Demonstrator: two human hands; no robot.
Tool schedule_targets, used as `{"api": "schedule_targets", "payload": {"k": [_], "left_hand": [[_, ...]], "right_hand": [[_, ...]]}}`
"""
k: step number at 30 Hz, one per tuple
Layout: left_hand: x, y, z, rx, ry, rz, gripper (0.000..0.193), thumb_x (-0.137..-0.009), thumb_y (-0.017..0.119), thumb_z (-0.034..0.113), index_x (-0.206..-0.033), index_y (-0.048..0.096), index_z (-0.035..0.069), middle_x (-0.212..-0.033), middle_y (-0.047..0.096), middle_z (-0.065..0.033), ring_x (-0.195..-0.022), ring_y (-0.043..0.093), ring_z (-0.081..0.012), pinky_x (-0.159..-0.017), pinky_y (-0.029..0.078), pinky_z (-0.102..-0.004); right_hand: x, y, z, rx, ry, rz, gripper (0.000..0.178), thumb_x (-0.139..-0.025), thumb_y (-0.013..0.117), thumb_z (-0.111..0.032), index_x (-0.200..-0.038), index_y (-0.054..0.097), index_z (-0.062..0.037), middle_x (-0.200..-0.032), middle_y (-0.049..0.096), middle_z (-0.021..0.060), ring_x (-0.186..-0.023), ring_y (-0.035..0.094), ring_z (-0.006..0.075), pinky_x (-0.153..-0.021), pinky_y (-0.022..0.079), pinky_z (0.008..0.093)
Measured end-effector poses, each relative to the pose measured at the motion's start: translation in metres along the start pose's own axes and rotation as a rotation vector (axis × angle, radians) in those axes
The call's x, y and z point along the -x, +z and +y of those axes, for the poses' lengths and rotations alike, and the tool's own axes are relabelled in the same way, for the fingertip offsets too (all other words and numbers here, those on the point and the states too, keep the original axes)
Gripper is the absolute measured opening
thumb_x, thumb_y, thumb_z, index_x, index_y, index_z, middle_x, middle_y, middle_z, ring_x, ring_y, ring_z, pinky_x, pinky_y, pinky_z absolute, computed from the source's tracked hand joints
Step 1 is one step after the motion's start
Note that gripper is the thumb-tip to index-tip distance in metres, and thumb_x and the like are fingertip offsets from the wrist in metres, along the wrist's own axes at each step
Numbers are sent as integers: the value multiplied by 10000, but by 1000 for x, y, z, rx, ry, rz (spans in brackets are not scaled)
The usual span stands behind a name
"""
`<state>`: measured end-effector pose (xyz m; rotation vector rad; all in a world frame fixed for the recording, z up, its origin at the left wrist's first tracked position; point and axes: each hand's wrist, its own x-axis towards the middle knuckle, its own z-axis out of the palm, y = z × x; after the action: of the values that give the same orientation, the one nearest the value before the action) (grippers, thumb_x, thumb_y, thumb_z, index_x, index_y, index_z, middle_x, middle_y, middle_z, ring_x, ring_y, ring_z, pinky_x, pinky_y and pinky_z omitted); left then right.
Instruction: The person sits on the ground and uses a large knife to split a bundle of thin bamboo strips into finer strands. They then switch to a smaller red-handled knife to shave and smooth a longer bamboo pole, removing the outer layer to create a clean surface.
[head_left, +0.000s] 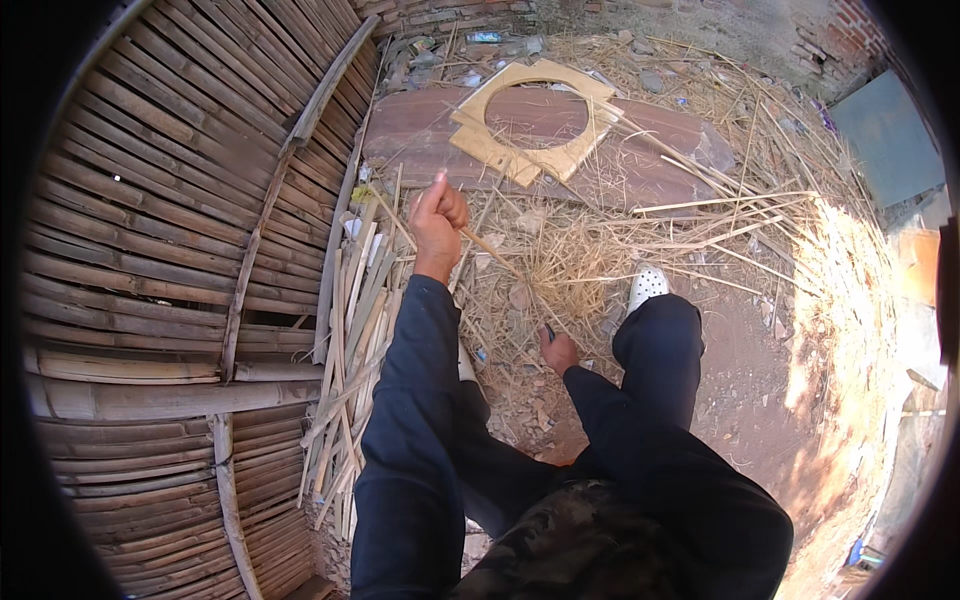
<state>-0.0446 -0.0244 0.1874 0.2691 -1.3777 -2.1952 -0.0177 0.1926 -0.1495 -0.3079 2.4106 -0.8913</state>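
My left hand [439, 228] is raised at the left of centre, its fingers closed round a thin bamboo strip [490, 249]. From that fist the strip slants down to the right, toward my right hand [560, 352]. My right hand is low, near the middle, and closed. A small dark piece [550, 332] juts from its grip; I cannot make out what kind of tool it belongs to. Under and beyond the strip lies a heap of pale shavings [575, 260].
Split bamboo strips [352, 330] are piled along a bamboo slat wall [170, 200] at my left. Farther off, a wooden frame with a round hole [480, 150] rests on a brown board [660, 150]. My white shoe [648, 286] stands beside the shavings. Long strips [725, 203] lie at the right.
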Motion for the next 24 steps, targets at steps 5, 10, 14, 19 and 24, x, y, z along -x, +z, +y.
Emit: {"api": "schedule_targets", "payload": {"k": [5, 10, 14, 19, 24], "left_hand": [[13, -1, -11, -57, 37, -33, 468, -972, 420, 297, -563, 251, 148, -501, 198, 30, -456, 180, -109, -480, 177, -298], [21, 24, -7, -184, 99, -107, 471, -950, 487, 282, -546, 296, 132, -511, 250, 37, -460, 218, -92, -466, 180, -285], [25, 19, -14, -202, 75, -80, 472, -947, 499, 288, -547, 304, 131, -515, 252, 44, -463, 224, -85, -465, 177, -281], [24, 26, -20, -266, 109, -100, 489, -945, 504, 300, -533, 305, 127, -502, 256, 45, -457, 228, -83, -462, 181, -280], [15, 37, -15, -208, 87, -64, 534, -934, 519, 305, -477, 340, 96, -457, 294, 40, -443, 251, -81, -456, 199, -291]], "right_hand": [[-21, -26, -9, -1148, 581, -677, 534, -940, 415, -574, -938, 576, -64, -578, 487, 81, -392, 446, 238, -389, 360, 376], [33, -66, -78, -662, 5, -177, 396, -951, 501, -468, -901, 533, -77, -546, 450, 25, -404, 443, 163, -404, 360, 324], [67, -107, -123, -343, -455, 182, 337, -945, 543, -359, -916, 529, -23, -620, 538, 111, -561, 555, 232, -535, 430, 354], [72, -104, -116, -597, -478, 201, 319, -944, 529, -292, -920, 570, 24, -704, 595, 206, -672, 614, 370, -618, 464, 413], [16, -9, 37, -16, -298, 110, 430, -940, 502, -429, -881, 527, -4, -610, 554, 177, -583, 585, 367, -578, 477, 422]]}}
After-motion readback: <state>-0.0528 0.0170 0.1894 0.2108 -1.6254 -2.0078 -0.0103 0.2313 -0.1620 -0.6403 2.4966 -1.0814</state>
